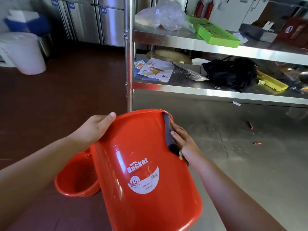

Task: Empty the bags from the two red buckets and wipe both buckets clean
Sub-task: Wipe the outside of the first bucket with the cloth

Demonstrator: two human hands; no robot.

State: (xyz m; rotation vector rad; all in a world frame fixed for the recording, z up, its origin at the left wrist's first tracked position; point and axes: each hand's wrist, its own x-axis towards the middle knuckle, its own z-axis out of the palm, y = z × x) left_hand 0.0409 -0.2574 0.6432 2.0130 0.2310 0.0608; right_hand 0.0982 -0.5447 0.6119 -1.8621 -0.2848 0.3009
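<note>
Item 1: large red plastic bucket with a white "water Bucket" label [146, 164], held upturned and tilted in front of the person, base end uppermost and away, open rim toward the lower edge of view. No bag shows on it.

Item 2: left hand [93, 129], fingers curled over the edge of the upturned base, thumb lying along the top.

Item 3: right hand [181, 140], fingers straight and close together, pressing a dark grey cloth [168, 130] flat against the bucket's side (a small scrap clings near the wrist; what it is I cannot tell).

Item 4: second, smaller-looking red plastic bucket [76, 180], upright on the dark red floor [50, 114], just behind and left of the held one, partly hidden by it; its interior shows no bag.

Item 5: stainless steel shelving rack [200, 39], well apart, carrying bags, papers and a green tray.

Step in hand, by judgement: the outside wall is being wiped; bags appear emptied. The next move calls for turning the bucket with the left hand so that the cloth meets unwiped wall, then the inside.
</note>
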